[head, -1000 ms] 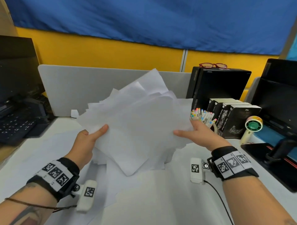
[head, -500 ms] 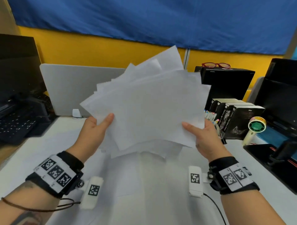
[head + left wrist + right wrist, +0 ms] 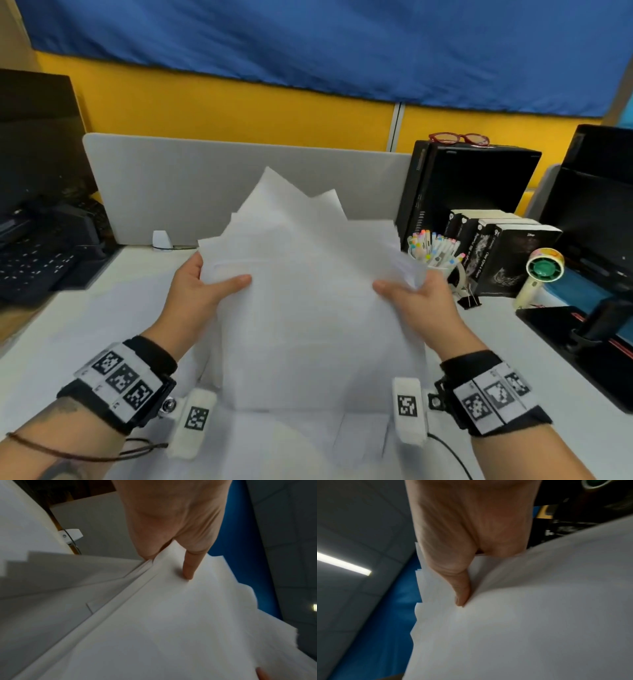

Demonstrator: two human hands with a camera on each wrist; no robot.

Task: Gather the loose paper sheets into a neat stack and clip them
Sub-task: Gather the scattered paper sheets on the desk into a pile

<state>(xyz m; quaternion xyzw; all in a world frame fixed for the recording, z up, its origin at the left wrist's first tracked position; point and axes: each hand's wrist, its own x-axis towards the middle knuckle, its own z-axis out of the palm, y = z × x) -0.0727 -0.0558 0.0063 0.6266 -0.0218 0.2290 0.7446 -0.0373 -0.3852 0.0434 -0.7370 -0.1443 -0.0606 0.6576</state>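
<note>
An uneven bundle of white paper sheets point(image 3: 308, 308) stands upright on the white desk point(image 3: 68, 329), lower edge down, corners fanning out at the top. My left hand point(image 3: 205, 284) grips its left edge, thumb across the front sheet. My right hand point(image 3: 407, 294) grips the right edge the same way. In the left wrist view my left thumb point(image 3: 190, 566) presses on the paper sheets point(image 3: 171, 628). In the right wrist view my right thumb point(image 3: 462, 592) presses on the paper sheets point(image 3: 530, 628), staggered at the edge. A black binder clip point(image 3: 468, 301) lies on the desk right of my right hand.
More loose sheets point(image 3: 308, 442) lie flat on the desk under the bundle. A grey divider point(image 3: 171, 192) stands behind. A cup of markers point(image 3: 435, 253), black boxes point(image 3: 496, 253), a small fan point(image 3: 541, 274) and a black tray point(image 3: 582, 342) crowd the right. A keyboard point(image 3: 30, 270) sits left.
The bundle, lifted high half a second ago, has come down and now stands with its lower edge on the desk. Both hands came down with it and keep their grip on its sides.
</note>
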